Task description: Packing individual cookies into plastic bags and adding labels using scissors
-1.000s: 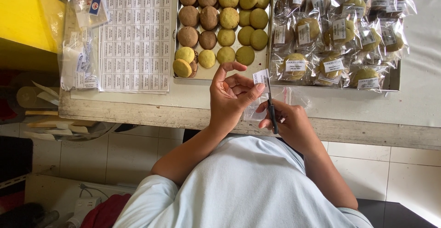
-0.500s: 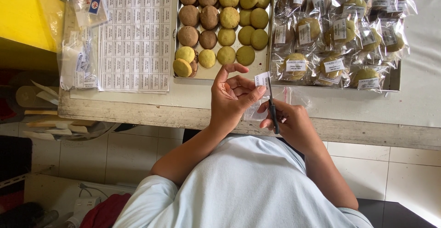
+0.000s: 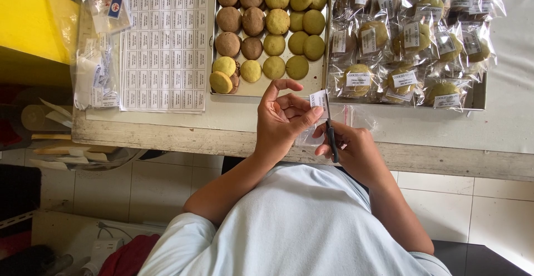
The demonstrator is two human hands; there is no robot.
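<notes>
Over the table's near edge, my left hand point(image 3: 285, 119) pinches a small white label sticker point(image 3: 318, 98) between thumb and fingertips. My right hand point(image 3: 351, 149) grips a thin dark tool point(image 3: 331, 137) that points up at the label, and also touches a clear plastic bag point(image 3: 309, 137) lying between the two hands. Just beyond the hands stands a metal tray point(image 3: 257, 89) with several brown and green cookies.
A second tray point(image 3: 479, 100) at the right is full of bagged, labelled cookies. A white sheet of label stickers point(image 3: 164, 50) lies left of the cookie tray, with clear bags of small items point(image 3: 97, 78) beside it. A yellow box point(image 3: 33, 25) sits far left.
</notes>
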